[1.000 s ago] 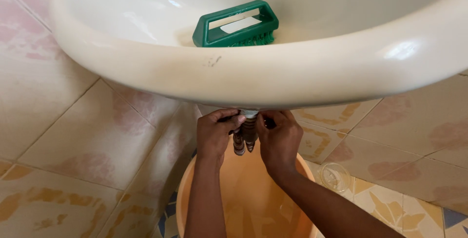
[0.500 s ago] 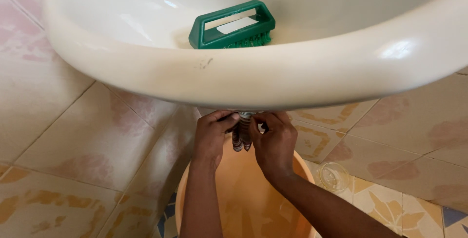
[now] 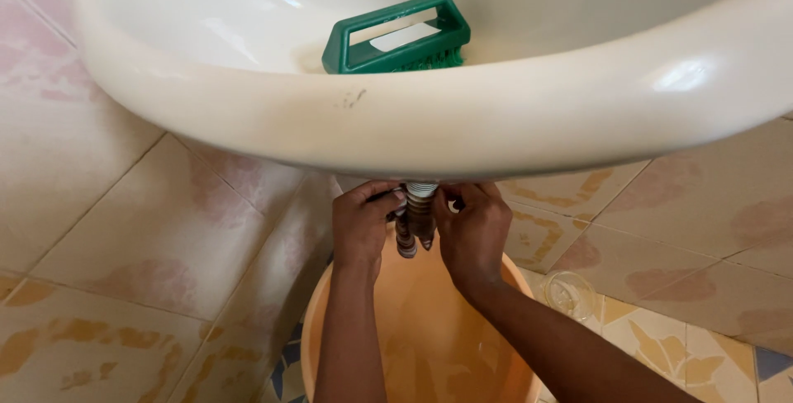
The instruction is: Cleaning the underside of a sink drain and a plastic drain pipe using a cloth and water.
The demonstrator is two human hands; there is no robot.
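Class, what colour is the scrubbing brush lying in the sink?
Green; the head view shows the scrubbing brush clearly.

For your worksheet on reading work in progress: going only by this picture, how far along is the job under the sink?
Done: an orange bucket stands under the sink, and a green brush lies in the bowl. In hand: the left hand and right hand grip the drain fitting, with striped pieces hanging from it. Left: the fitting is still attached, so the work there looks unfinished. A clear lid lies on the floor.
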